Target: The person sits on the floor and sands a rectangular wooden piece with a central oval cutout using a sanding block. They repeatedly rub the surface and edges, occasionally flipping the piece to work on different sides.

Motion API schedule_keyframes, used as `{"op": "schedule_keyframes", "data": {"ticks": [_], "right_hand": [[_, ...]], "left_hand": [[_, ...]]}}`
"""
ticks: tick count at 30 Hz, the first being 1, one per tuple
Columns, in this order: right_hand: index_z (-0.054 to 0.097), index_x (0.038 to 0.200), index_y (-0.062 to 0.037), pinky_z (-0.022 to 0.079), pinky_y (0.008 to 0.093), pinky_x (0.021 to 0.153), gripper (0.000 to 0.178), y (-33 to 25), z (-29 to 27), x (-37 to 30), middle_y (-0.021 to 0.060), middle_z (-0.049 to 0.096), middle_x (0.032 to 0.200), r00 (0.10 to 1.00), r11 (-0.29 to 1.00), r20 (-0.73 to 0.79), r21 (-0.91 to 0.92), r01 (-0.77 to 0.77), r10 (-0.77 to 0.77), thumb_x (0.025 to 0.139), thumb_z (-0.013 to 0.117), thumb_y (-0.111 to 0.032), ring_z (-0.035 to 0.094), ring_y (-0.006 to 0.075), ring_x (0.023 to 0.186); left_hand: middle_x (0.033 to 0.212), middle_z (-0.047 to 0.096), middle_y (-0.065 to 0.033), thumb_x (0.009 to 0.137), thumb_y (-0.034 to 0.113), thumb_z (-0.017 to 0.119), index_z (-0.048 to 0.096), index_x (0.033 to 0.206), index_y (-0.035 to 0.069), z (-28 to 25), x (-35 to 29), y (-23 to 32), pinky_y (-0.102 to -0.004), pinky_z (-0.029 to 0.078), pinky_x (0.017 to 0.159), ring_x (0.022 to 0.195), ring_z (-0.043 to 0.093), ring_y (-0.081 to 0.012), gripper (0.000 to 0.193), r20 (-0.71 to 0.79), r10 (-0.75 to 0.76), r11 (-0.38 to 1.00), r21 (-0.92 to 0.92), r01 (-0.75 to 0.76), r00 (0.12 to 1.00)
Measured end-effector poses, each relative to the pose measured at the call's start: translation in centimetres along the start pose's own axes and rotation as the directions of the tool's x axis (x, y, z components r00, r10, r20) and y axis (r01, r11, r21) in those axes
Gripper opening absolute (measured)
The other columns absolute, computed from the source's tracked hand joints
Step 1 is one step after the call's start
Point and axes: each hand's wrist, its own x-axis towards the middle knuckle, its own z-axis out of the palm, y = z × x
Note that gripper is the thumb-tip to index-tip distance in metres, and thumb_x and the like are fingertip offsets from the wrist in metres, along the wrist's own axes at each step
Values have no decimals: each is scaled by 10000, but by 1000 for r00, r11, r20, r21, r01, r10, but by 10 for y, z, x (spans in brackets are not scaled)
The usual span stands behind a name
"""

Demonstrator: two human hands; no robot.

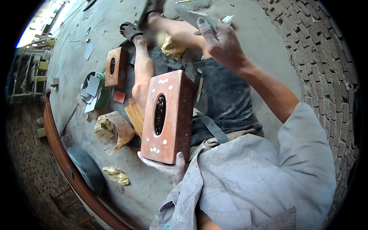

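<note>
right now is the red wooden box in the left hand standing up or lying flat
Standing up: the red wooden box is on end, tilted slightly, its lower end cupped by the left hand.

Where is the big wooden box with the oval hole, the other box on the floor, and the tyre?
Big wooden box [168, 115], head view, on its front face beside the oval hole.
Second wooden box [117, 67], head view, on its top face, lying on the floor.
Tyre [86, 168], head view, on its dark tread.
</note>
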Motion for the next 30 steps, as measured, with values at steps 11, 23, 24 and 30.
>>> {"op": "schedule_keyframes", "data": {"ticks": [11, 23, 24, 30], "right_hand": [[760, 1088, -40, 559, 591, 943, 351, 209, 75, -82, 290, 754, 1077, 902, 830, 52, -416, -371, 429, 1031, 558, -320, 717, 498, 1051], [659, 1314, 19, 616, 486, 932, 638, 316, 89, -88, 208, 718, 1259, 413, 413, 24, -33, -910, 911, 961, 765, -501, 715, 337, 1175], [644, 1331, 14, 581, 488, 1015, 694, 326, 87, -96, 239, 711, 1290, 508, 439, -121, -360, -823, 853, 933, 782, -538, 704, 379, 1210], [436, 1531, -27, 367, 562, 1256, 820, 318, 61, -125, 259, 371, 1667, 279, 120, -223, -538, -834, 934, 870, 811, -336, 368, 492, 1544]], "left_hand": [[1618, 177, -332, 612, 297, 1028, -57, 1682, -60, 93, 74, 2, -640, 198, 1256, 1508, 219, -506, 1565, 194, 55, 885, 444, -137, 980], [1606, 167, -345, 610, 294, 1027, -33, 1670, -79, 134, 82, -27, -638, 191, 1251, 1501, 192, -519, 1545, 359, 23, 820, 528, -223, 933], [1617, 164, -346, 600, 296, 1032, -28, 1673, -76, 135, 81, -28, -641, 190, 1252, 1505, 193, -525, 1553, 365, 26, 807, 541, -235, 931], [1631, 179, -350, 587, 346, 1029, -10, 1678, -77, 144, 88, -38, -642, 193, 1253, 1510, 214, -531, 1565, 350, 16, 777, 585, -232, 937]]}}
